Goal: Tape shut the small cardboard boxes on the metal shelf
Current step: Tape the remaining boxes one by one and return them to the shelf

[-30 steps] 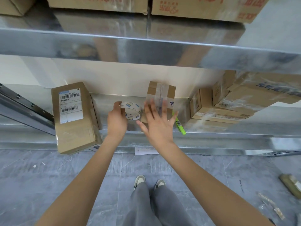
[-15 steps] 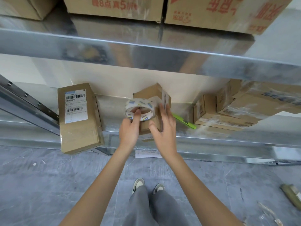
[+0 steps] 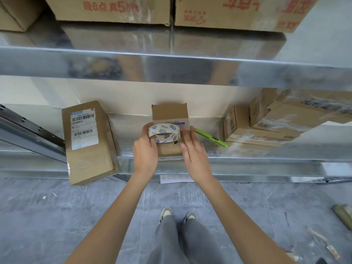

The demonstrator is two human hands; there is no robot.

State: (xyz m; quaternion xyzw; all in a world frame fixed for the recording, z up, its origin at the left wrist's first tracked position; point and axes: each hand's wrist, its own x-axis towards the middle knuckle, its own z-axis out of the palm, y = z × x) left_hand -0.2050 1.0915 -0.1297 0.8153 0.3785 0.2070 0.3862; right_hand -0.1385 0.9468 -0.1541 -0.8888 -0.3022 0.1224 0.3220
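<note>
Shiny metal shelf (image 3: pixel 247 159) at about waist height, grey floor under it, bigger cartons up on the tier above. Middle of the lower tier, near its front edge, is the small cardboard box (image 3: pixel 170 121) getting worked on. Far flap is sticking straight up toward the back wall, so it isn't closed yet.

Left hand (image 3: pixel 145 154) has its fingers wrapped round a roll of tape (image 3: pixel 164 132), held right over the box with the hole facing roughly up and toward the person. Right hand (image 3: pixel 194 153) is pretty much flat, fingers straight, laid along the box's right side, steadying it from what I can tell. Can't see a free tape end from here.

If it were me: fold that back flap down first, hold it flat with the right hand, then find the tape end and run the strip along the seam, pressing as you go.

Box looks longer front-to-back than side-to-side, so its long axis runs from the shelf edge toward the wall, open end pointing at the wall. A green pen (image 3: pixel 210 137) lies just beside it on the right, angled. Labelled box (image 3: pixel 89 141) sits well to the left, taped boxes (image 3: pixel 266 122) stacked off right.
</note>
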